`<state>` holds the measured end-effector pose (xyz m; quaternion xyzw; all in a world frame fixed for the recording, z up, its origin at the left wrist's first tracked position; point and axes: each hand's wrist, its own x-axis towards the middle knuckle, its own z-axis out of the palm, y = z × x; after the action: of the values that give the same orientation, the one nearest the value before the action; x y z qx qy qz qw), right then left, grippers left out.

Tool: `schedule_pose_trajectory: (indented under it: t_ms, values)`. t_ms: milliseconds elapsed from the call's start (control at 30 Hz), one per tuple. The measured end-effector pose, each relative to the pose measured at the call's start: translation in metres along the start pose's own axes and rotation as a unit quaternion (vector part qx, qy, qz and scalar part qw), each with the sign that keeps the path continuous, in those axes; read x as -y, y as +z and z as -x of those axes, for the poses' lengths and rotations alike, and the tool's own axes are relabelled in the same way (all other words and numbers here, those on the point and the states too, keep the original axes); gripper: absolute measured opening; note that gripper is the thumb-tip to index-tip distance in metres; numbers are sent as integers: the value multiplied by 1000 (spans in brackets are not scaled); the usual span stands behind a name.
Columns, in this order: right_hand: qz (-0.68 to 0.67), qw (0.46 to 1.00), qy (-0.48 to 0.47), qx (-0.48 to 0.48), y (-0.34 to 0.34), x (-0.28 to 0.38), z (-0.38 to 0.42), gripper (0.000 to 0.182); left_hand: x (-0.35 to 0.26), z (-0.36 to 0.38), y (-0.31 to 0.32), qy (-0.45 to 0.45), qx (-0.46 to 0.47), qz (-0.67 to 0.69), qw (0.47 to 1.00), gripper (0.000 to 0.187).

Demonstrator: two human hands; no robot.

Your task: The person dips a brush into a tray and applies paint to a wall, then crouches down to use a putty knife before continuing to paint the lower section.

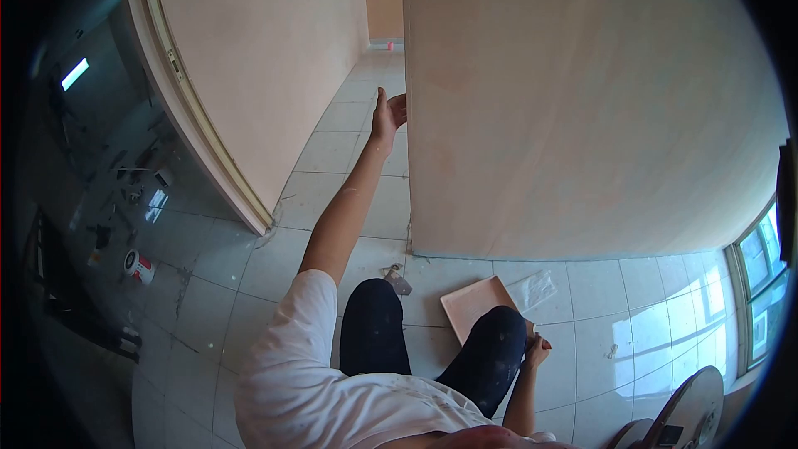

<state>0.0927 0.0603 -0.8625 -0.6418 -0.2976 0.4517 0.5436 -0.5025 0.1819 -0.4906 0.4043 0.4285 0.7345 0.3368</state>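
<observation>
My left hand (389,119) is stretched out at the vertical edge of the pinkish plastered wall (573,100). Its thumb points up, and the fingers are partly hidden by the edge. Beside my right knee, my right hand (539,352) is closed; what it grips, if anything, is too small and hidden to make out. A shallow tray (467,303) with a pale pinkish inside lies on the floor, partly covered by my right knee. A clear plastic bag (533,288) lies against its right side. Near my left knee sits a small brownish flat piece (399,283).
White tiles (332,150) run through the opening to a small pink object (390,46). A door frame (191,100) stands left, with a paint bucket (139,266) and clutter beyond. At right are a window (763,274) and a round disc-shaped object (698,407).
</observation>
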Motion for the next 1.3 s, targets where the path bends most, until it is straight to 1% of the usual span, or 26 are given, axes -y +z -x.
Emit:
schedule_pose_trajectory:
  t_ms: [67, 100, 133, 167, 200, 233, 267, 333, 367, 433, 567, 667, 733, 800, 833, 867, 900, 967, 1000, 1033, 1100, 1133, 1167, 1233, 1267, 1300]
  values:
    - [21, 1000, 5, 21, -5, -9, -6, 34, 6, 4, -4, 5, -33, -15, 999, 85]
    - [76, 997, -9, 17, -10, -31, -17, 39, 6, 9, -5, 4, -36, -13, 999, 85]
    - [131, 991, -22, 14, -13, -45, -23, 44, 5, 13, -4, 13, -41, -26, 999, 78]
    - [132, 991, -22, 17, -14, -49, -22, 44, 2, 16, -4, 23, -46, -41, 998, 71]
    - [96, 995, -18, 23, -14, -53, -21, 44, 0, 20, -3, 23, -49, -43, 998, 71]
    - [61, 998, -14, 29, -14, -57, -20, 44, -1, 24, -2, 36, -56, -82, 994, 66]
    - [63, 997, -12, 33, -13, -51, -16, 44, -4, 28, 0, 48, -63, -121, 989, 62]
    - [28, 998, 37, 45, -12, -33, -7, 41, -13, 35, 5, 42, -62, -142, 987, 59]
    - [31, 998, 38, 48, -13, -35, -11, 41, -16, 36, 6, 37, -56, -161, 985, 56]
    - [16, 994, 58, 91, -14, -35, -23, 36, -22, 39, 9, 37, -50, -160, 985, 55]
    - [18, 994, 92, 60, 0, -7, -12, 31, -31, 42, 12, 34, -32, -154, 987, 55]
    - [17, 997, 60, 50, 7, -3, -17, 35, -30, 42, 10, 32, -25, -167, 985, 57]
    - [37, 994, 41, 99, 4, -2, -28, 29, -27, 39, 5, 30, -23, -186, 982, 56]
    - [40, 995, 22, 88, 11, 14, -30, 29, -22, 39, 2, 26, -19, -205, 978, 55]
    - [45, 996, 3, 75, 11, 21, -29, 29, -18, 43, 1, 28, -43, -185, 981, 56]
    - [18, 998, -10, 67, 10, 17, -33, 31, -13, 48, -1, 30, -65, -165, 984, 57]
    - [17, 998, -6, 63, 11, 11, -32, 31, -6, 56, -3, 26, -61, -167, 984, 57]
    - [-13, 998, -67, 4, 17, -1, -34, 33, 11, 85, -12, 1, -91, -141, 986, 58]
    - [20, 998, -35, 41, 15, -15, -44, 34, 21, 104, -19, -26, -79, -146, 986, 57]
    - [18, 999, -32, 35, 14, -16, -45, 34, 30, 127, -28, -51, -66, -151, 985, 56]
    - [65, 996, -61, 26, 16, -9, -47, 35, 55, 184, -56, -127, -36, -118, 984, 54]
    - [6, 999, -50, 5, 17, 4, -41, 35, 74, 214, -76, -166, -35, -121, 978, 53]
    - [-3, 999, -50, 1, 19, 9, -39, 35, 86, 244, -89, -200, -39, -124, 971, 53]
    - [-57, 991, -121, -6, 17, 6, -32, 38, 104, 305, -104, -266, -74, -86, 957, 51]
    - [-86, 991, -99, -13, 36, 3, -23, 40, 106, 332, -101, -270, -88, -79, 956, 51]
    - [-86, 991, -100, -19, 37, -5, -25, 40, 105, 356, -93, -274, -101, -88, 952, 52]
